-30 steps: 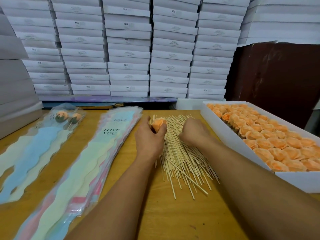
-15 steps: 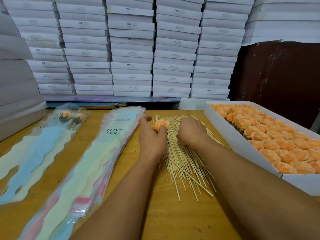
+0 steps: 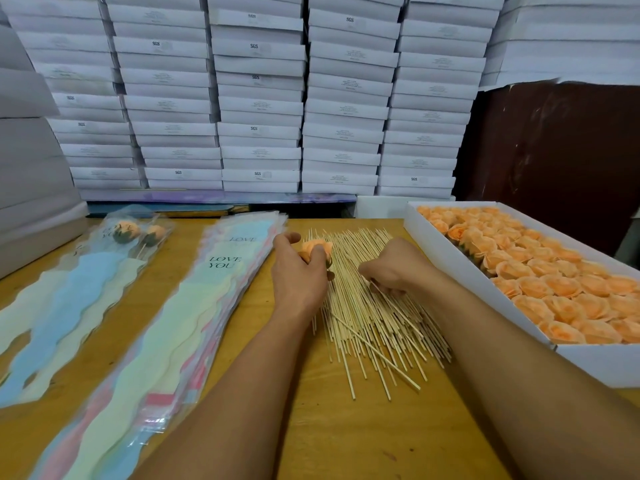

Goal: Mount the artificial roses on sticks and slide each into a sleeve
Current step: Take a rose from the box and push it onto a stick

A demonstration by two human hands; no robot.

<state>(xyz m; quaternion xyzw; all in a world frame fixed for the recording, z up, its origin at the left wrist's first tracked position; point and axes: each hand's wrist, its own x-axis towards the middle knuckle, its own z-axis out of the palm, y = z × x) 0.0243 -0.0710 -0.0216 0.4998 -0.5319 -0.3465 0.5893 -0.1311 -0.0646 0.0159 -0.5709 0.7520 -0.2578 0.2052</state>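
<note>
Scanning left to right, labels below.
Done pile: two sleeved roses, far left, well apart from both hands.
Sleeves: flat stack, "LOVE YOU" print, long axis running near-to-far, just left of the left hand.
Left hand: fingers curled round one rose, held above the far end of the sticks.
Sticks: loose pile between the hands, long axes near-to-far, fanning toward the person.
Right hand: fingers curled down onto the pile, apparently pinching one stick; exact grip is hidden.
Box: roses in rows, far right.
Key relation: rose sits left of and slightly beyond the right hand; the stick's far tip likely has to swing left to meet the rose base.
</note>
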